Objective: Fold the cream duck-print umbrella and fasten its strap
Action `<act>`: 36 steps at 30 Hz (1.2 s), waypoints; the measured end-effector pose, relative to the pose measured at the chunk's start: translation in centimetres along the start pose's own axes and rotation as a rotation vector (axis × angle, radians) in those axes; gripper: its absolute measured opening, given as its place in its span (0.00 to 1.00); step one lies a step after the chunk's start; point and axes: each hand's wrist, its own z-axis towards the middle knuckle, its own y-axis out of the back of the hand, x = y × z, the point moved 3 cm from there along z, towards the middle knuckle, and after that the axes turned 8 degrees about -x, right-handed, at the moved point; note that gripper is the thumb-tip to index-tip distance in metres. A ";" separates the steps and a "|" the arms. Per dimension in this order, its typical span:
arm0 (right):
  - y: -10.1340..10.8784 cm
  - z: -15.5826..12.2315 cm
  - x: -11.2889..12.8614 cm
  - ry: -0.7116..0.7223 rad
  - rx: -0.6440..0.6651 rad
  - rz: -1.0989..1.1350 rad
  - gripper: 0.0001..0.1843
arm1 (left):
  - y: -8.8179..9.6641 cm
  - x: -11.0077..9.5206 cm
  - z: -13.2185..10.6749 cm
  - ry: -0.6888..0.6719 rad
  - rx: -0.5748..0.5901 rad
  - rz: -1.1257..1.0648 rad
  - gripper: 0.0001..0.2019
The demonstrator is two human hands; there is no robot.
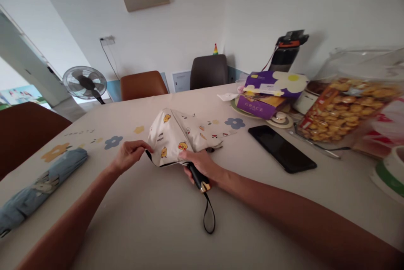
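A folding umbrella [176,135] with cream fabric printed with small yellow cartoon figures lies on the table in front of me. My right hand [202,164] is closed around its black handle, whose wrist loop trails toward me. My left hand [129,154] pinches the edge of the loose canopy fabric at the left side. The canopy is partly gathered, its folds spreading away from me.
A blue folded umbrella [41,188] lies at the left edge. A black phone [282,148] rests to the right, beyond it a purple box [268,93], a clear tub of snacks [347,105] and a dark kettle [285,53]. Chairs [143,84] and a fan [84,82] stand behind the table [158,228].
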 end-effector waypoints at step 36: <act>-0.7 -0.9 -0.1 0.096 -0.023 -0.245 0.15 | -6.4 -7.0 -0.3 0.477 -0.147 -0.595 0.19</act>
